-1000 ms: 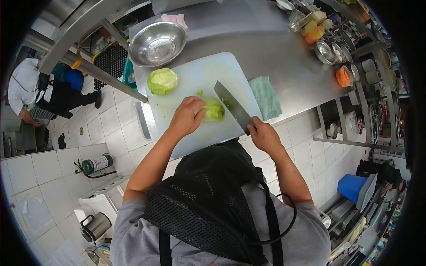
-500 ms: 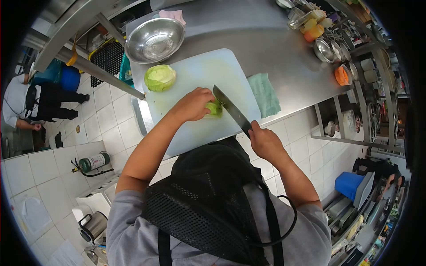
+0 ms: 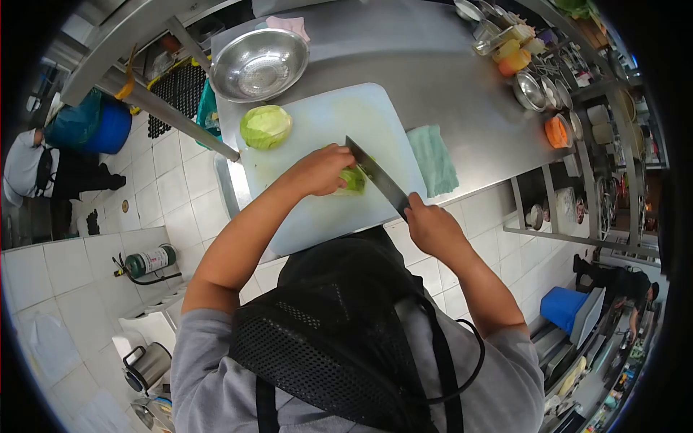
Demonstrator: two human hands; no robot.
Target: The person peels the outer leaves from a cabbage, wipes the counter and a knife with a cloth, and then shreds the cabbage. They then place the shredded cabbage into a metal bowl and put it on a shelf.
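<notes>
On the white cutting board my left hand is closed on a piece of cabbage, its fingers curled over the top. The handle of a long kitchen knife is in my right hand. Its blade lies against the right side of the cabbage piece, tip pointing away from me, close to my left fingers. A larger piece of cabbage rests at the board's far left corner. Small green shreds lie by the blade.
A steel colander stands beyond the board, beside a pink cloth. A green cloth lies right of the board. Bowls line the steel table's right end. A co-worker is at far left, another at far right.
The knife and both hands keep nearly the same pose at the cabbage piece. The view has shifted slightly. The co-worker at left has moved.
</notes>
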